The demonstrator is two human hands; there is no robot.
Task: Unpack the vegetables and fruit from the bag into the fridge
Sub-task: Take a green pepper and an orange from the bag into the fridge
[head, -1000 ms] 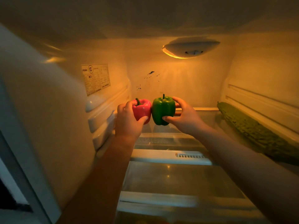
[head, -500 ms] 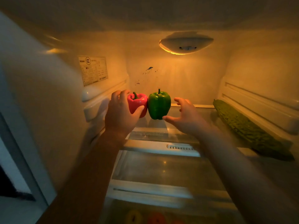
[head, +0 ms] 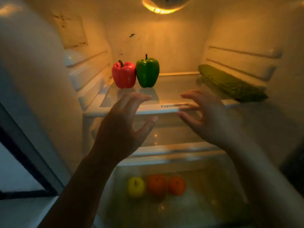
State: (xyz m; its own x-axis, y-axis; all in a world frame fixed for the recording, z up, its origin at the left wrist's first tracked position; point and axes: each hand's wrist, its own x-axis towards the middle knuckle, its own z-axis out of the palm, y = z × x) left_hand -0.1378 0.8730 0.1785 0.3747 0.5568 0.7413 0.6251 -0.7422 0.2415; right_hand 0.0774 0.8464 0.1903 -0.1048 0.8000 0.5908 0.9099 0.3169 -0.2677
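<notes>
A red bell pepper (head: 123,74) and a green bell pepper (head: 147,71) stand upright, touching side by side, at the back left of the fridge's upper glass shelf (head: 174,91). My left hand (head: 122,129) hovers in front of that shelf with spread, relaxed fingers and holds nothing. My right hand (head: 207,119) mirrors it on the right, empty too, clear of both peppers. A long bumpy green gourd (head: 230,83) lies along the shelf's right side. The bag is out of view.
Below, in the lower compartment, a yellow apple (head: 136,186) and two oranges (head: 157,184) (head: 176,185) sit in a row. The fridge lamp (head: 162,5) glows at the top. Moulded shelf rails line both side walls. The door frame (head: 24,153) stands at the left.
Both hands have let go of the peppers and drawn back towards me, out past the shelf's front edge. The peppers stay standing on the shelf. The view has tilted down.
</notes>
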